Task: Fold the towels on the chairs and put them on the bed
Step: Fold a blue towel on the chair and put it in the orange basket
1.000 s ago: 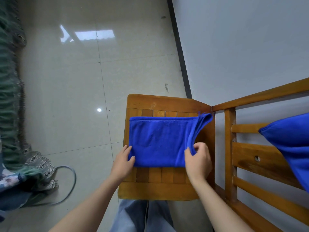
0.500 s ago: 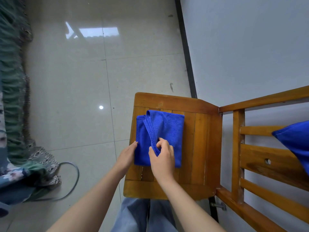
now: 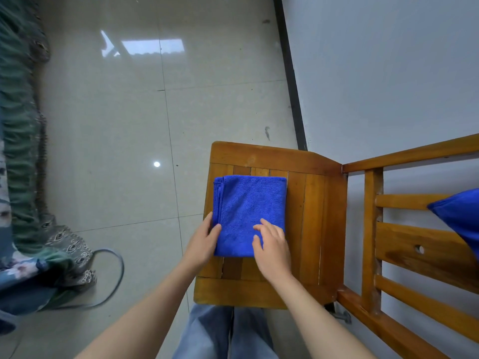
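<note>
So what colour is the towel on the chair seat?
Bright blue all over, no pattern; the folded towel shows best in the head view.

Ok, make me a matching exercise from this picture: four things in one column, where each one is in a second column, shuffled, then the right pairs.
Things
1 folded towel
2 second towel
3 cable
4 right hand

Places
A looped on the floor
B right edge of the view, in front of the wooden slats
C resting on top of the folded towel
D on the chair seat

Pairs: 1-D, 2-B, 3-A, 4-C
</note>
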